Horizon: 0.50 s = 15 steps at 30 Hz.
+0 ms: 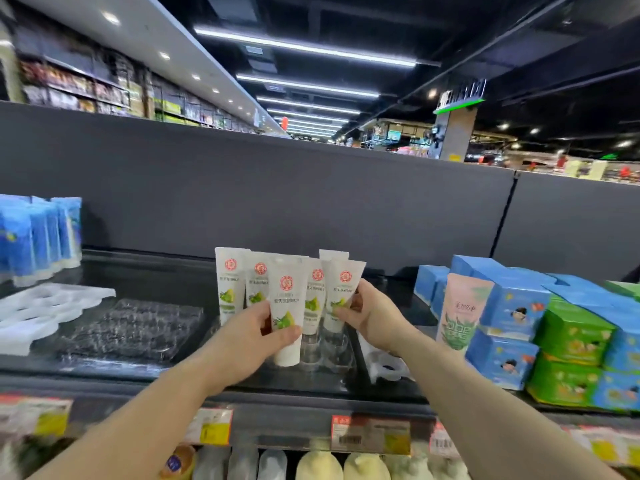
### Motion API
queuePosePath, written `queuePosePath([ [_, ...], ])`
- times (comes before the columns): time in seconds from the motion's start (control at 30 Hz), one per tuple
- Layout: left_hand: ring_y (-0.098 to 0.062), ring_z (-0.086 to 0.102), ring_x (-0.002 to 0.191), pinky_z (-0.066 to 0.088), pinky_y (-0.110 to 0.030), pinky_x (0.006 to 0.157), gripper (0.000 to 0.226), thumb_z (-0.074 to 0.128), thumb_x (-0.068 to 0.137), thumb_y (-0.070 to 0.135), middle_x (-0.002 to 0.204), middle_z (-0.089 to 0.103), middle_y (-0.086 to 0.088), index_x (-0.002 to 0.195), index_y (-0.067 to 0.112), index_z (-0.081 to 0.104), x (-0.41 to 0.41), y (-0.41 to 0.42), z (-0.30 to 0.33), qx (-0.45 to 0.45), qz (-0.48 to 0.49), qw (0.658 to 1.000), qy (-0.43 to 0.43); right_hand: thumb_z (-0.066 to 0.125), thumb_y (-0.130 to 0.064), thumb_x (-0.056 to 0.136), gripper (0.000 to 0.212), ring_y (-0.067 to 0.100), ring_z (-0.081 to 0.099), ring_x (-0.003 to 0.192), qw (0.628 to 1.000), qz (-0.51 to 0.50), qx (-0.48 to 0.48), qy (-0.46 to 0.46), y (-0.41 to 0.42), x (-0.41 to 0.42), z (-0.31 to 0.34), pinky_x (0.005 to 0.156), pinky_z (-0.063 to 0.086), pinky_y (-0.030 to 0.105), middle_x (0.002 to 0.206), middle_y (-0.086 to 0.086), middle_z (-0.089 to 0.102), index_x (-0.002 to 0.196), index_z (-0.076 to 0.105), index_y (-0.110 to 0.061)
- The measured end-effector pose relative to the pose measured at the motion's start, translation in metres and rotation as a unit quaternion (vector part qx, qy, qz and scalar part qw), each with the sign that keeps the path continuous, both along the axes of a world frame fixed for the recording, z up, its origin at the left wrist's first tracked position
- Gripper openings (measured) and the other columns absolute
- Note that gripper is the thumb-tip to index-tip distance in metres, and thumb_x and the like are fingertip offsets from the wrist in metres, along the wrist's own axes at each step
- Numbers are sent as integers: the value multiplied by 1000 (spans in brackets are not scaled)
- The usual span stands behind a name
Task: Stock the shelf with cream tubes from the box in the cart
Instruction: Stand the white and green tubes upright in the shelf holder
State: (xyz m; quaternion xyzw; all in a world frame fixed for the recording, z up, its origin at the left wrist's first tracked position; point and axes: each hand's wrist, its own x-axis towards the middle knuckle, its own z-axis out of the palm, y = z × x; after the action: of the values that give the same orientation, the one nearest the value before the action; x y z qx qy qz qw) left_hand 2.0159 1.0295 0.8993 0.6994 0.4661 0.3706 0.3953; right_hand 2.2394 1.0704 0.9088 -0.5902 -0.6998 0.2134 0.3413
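**Two hands setting cream tubes upright on a store shelf**

Nearest the camera, along the bottom edge, a lower shelf holds a row of pale rounded bottles (341, 465), blurred. Above them runs the front rail of the top shelf (298, 407), carrying red and yellow price tags (370, 434).

Two bare forearms reach up from below over that rail. The left hand (249, 336) grips a white cream tube (287, 306) with a red round logo and green fruit print; the thumb lies across its lower front, and the tube stands cap down, tilted slightly. The right hand (369, 315) pinches a second white cream tube (341, 296) at its lower part, and this one leans to the right.

Just behind and between the two held tubes stand several more matching tubes (230, 282) in a tight cluster, upright in a clear plastic holder (329, 355) on the dark shelf surface.

To the left lie a clear plastic tray (135, 327) and a white moulded tray (41, 313), with blue tubes (34, 237) standing further left. To the right stands a pink tube (459, 310) beside stacked blue and green boxes (571, 341).

Behind everything rises a dark grey partition (277, 188). Beyond it, far off, are stocked aisles and long ceiling lights (304, 46).
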Motion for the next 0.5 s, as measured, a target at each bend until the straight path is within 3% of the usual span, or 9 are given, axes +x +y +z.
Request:
queuePosePath([
  [0.27,-1,53,115,42,-25,96,25,61,91,31,112,57,33,111,44,54,1,1,-1,1,-11,1000,8,62,-27,92,34,11,56,107,998,-1,-37,-50,8,2,-2,84,44,25,126,-6,60,122,47,-23],
  [0.43,-3,53,117,44,-32,102,27,62,91,31,120,59,26,114,42,55,3,-1,1,-2,-2,1000,9,65,-29,90,29,8,55,100,998,-4,-46,-40,11,3,-4,77,42,21,121,-7,61,114,49,-23],
  [0.5,-3,54,116,45,-28,97,28,62,91,31,119,59,26,117,40,55,3,-2,3,-4,-3,1000,8,68,-30,87,31,8,58,99,998,-13,-54,-20,8,4,0,74,43,19,113,-9,62,112,50,-25],
])
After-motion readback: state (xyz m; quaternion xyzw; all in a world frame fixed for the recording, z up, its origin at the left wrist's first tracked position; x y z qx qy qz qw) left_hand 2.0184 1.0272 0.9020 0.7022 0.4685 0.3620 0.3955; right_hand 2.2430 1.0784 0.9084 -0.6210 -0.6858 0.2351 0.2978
